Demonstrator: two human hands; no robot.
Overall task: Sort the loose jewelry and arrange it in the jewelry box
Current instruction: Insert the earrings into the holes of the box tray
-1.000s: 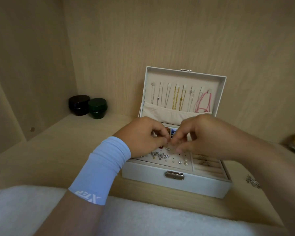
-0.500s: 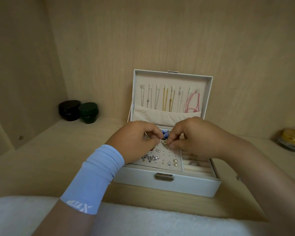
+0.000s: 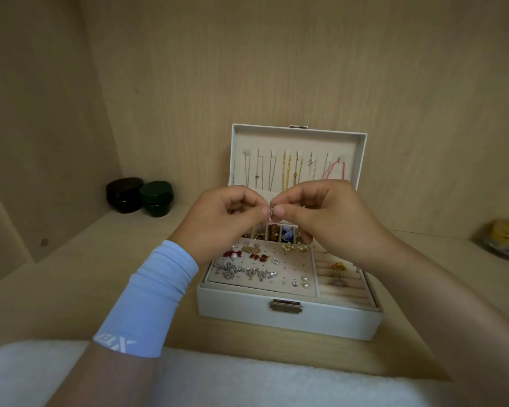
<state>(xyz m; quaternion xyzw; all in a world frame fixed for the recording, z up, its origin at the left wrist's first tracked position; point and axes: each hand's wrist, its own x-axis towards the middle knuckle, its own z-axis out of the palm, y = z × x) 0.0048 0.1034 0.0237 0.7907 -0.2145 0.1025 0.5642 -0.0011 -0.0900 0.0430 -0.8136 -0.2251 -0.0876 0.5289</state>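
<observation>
The left hand [image 3: 227,221] and right hand [image 3: 323,218] each pinch one tiny silver piece [image 3: 271,209] (likely an earring) above the open box [image 3: 288,321]. It looks featherlight, stiff, slippery and easily dropped, so a fingertip grip suits it best.

Pale wood-grain panels, a back wall [image 3: 247,69] and a left side wall [image 3: 36,113], enclose a matching shelf [image 3: 71,274] under soft, even light. Two dark jars [image 3: 141,197] sit in its far left corner.
</observation>
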